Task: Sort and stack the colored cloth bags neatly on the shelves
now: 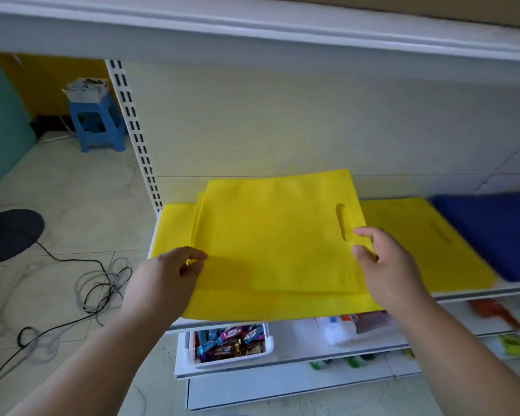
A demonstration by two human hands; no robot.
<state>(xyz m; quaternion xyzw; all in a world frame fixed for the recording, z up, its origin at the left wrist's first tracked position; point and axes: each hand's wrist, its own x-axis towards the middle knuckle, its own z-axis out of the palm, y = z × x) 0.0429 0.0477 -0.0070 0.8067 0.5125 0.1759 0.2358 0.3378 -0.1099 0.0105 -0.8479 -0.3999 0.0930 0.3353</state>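
Yellow cloth bags [270,235] lie in a loose pile on the white shelf [478,291], the top one turned slightly off square from those beneath, with an oval cut-out handle near its right edge. The left hand [165,274] pinches the pile's left front edge between thumb and curled fingers. The right hand [385,262] pinches the top bag's right edge just beside the handle slot, thumb on top and fingers under the cloth. More yellow cloth, also with a handle slot, spreads to the right under the pile, and it touches a stack of blue cloth bags [493,232] at the far right of the same shelf.

On the shelf below, a white tray [269,348] holds wrapped snacks [228,340] in blue, purple and brown packets; the printing on them is too small and blurred to read. Beside the tray are a white item and some red and orange goods, blurred past telling. A slotted white upright [132,130] stands at the shelf's left end.

On the tiled floor to the left stand a blue plastic stool [98,124] with a box of papers on top, a dark round fan base [9,235], and a tangle of black and grey cables [102,283].
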